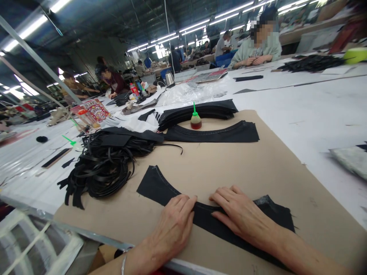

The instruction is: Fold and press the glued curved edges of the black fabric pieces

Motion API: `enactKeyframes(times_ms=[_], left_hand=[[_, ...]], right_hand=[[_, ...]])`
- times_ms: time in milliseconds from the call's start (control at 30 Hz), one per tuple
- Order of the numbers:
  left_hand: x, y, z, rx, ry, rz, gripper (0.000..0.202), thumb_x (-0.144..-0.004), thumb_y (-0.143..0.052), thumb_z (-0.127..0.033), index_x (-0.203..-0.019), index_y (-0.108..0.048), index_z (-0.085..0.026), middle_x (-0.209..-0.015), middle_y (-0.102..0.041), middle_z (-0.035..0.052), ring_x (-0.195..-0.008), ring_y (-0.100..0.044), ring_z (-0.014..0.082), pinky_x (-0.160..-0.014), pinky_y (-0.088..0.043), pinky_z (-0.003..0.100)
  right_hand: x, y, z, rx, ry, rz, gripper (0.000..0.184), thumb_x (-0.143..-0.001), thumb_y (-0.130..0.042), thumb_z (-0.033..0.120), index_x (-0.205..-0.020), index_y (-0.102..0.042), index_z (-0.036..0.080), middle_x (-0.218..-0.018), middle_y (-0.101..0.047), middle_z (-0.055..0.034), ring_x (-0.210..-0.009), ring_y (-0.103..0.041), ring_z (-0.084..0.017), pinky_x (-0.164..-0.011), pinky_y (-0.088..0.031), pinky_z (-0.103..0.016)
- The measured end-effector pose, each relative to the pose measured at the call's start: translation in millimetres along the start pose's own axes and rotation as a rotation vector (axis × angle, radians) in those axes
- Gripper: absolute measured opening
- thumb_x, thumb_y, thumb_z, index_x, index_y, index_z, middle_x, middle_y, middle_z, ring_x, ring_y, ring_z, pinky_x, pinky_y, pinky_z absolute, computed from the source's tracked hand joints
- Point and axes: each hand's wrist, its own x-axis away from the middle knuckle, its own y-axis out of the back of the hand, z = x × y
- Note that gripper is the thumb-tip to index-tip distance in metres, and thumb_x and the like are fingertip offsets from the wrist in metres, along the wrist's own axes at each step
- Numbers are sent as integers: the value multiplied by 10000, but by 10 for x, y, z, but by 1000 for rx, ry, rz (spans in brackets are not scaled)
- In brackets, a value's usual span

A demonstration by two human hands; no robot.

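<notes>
A curved black fabric piece (pixel 206 217) lies across the brown cardboard sheet (pixel 160 168) in front of me, with a pale stitch-like line along its inner edge. My left hand (pixel 177 214) is closed on that inner edge near the middle, thumb and fingers pressed together. To its right, my right hand (pixel 237 210) pinches the same edge, with the thumb below and fingers above. The edge looks folded between the hands, and my fingers hide part of it. Beyond lie a similar black piece (pixel 229 133) and a stack of black curved pieces (pixel 197 112).
A small bottle with a green nozzle (pixel 196 121) stands by the stack. Left of it is a heap of black strips (pixel 109 164). Clear plastic film (pixel 192 93) lies farther back. Across the white table (pixel 323 103) sits a co-worker (pixel 260 46); other people work behind.
</notes>
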Motion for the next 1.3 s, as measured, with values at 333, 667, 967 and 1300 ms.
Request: enactKeyframes(times_ms=[333,667,967,1300], left_hand=[[-437,-111,-279,204,78,107,381,-763,-477,25,-1007,-653,-209,-941,-610,31,-939,-540,197,-876,-475,346],[-325,-252,-369,142,5,64,371,-871,-397,-45,-1057,-674,-207,-922,-636,58,-868,-566,206,-777,-506,336],[-97,-289,-244,16,-204,-27,422,-907,-386,-66,-1286,-536,-177,-1179,-629,77,-1102,-534,220,-980,-424,395],[-370,-318,-484,126,-23,-54,313,-876,-424,-45,-1035,-650,-193,-951,-620,68,-897,-525,214,-818,-471,376]], right_hand=[[29,200,-76,-153,-91,119,84,-839,-605,141,-879,-561,200,-916,-604,-6,-876,-552,-200,-813,-346,-370],[219,231,-200,-223,-17,83,140,-881,-519,89,-884,-599,204,-898,-585,-16,-882,-529,-179,-810,-378,-324],[330,163,-249,-109,89,61,209,-957,-389,117,-894,-575,188,-897,-553,-36,-846,-480,-182,-779,-356,-334],[334,127,-238,-11,68,8,93,-925,-486,130,-880,-549,180,-895,-561,-28,-850,-500,-183,-791,-353,-339]])
